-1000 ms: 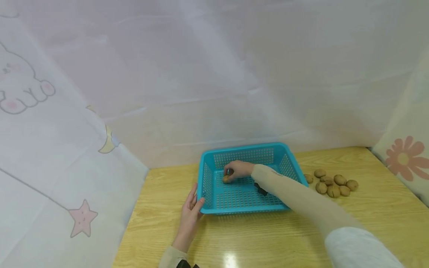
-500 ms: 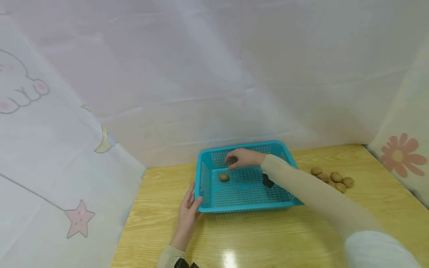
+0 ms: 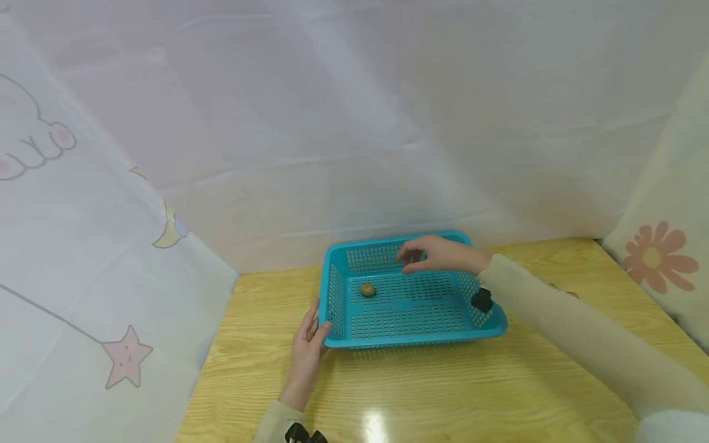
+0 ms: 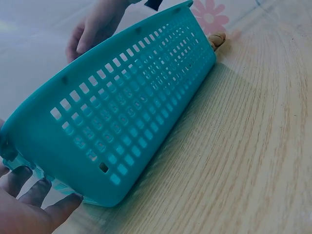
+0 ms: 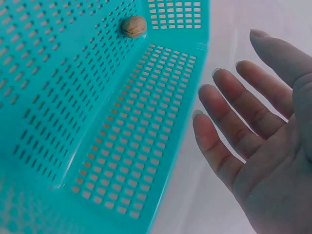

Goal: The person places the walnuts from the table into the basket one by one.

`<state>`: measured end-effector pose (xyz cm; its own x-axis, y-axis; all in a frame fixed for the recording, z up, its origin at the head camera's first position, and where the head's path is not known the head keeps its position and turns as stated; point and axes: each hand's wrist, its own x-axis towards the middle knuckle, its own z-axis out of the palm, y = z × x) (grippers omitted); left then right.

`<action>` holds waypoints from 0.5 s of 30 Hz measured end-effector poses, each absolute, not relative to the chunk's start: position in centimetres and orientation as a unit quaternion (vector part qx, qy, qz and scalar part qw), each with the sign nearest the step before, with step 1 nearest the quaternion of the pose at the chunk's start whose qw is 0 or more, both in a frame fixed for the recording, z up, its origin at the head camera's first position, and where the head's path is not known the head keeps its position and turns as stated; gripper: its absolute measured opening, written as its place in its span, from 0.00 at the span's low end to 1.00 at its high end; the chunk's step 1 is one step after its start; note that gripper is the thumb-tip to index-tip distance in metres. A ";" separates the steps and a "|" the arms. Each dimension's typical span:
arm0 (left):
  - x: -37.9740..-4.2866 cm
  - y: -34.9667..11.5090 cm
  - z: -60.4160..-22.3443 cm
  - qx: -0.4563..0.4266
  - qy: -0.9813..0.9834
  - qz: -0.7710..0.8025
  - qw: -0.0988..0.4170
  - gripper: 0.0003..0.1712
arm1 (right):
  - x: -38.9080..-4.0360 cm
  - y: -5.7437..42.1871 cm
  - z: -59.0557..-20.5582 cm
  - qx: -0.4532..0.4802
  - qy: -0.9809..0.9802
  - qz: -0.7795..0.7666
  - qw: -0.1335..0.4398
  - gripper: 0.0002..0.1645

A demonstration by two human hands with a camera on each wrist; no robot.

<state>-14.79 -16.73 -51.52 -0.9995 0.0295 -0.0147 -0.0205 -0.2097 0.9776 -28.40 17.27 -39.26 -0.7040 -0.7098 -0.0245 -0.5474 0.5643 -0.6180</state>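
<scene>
A single walnut (image 3: 367,290) lies on the floor of a turquoise plastic basket (image 3: 418,340), near its left end. My left hand (image 3: 307,354) grips the basket's near-left corner, thumb over the rim and fingers along the outer wall. Above the basket's right half hovers my right hand (image 3: 440,254), holding nothing, its fingers loosely bent. The right wrist view shows that palm with the fingers spread apart beside the basket's long rim. More walnuts (image 4: 217,40) sit beyond the basket in the left wrist view; my right sleeve (image 3: 576,344) hides most of them in the head view.
The basket stands on a wood-grain table (image 3: 432,394) close to its back edge. A pale cloth backdrop (image 3: 354,123) rises right behind it, and a printed cloth (image 3: 83,258) borders the left side.
My right hand has let go of the walnut inside the basket and drawn back up and to the right. My left hand keeps its grip on the corner.
</scene>
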 end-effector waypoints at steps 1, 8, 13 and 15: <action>-14.8 -16.7 -51.5 0.002 0.628 0.778 0.014 0.39 | -28.1 17.8 -39.1 -0.358 0.876 -0.296 0.131 0.20; -14.9 -16.8 -51.5 0.005 0.624 0.781 0.006 0.39 | -26.0 22.3 -39.2 -0.327 0.883 -0.316 0.118 0.21; -14.9 -16.7 -51.7 0.009 0.628 0.778 0.007 0.39 | -23.8 25.7 -39.3 -0.298 0.889 -0.333 0.102 0.20; -14.8 -16.7 -51.7 0.008 0.630 0.776 0.006 0.39 | -22.8 26.8 -39.2 -0.287 0.893 -0.336 0.090 0.19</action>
<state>-14.84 -16.72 -51.68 -0.9998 0.0188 0.0052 0.0013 -0.2054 0.9787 -22.82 26.85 -39.21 -0.8196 -0.5721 0.0326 -0.4519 0.6103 -0.6507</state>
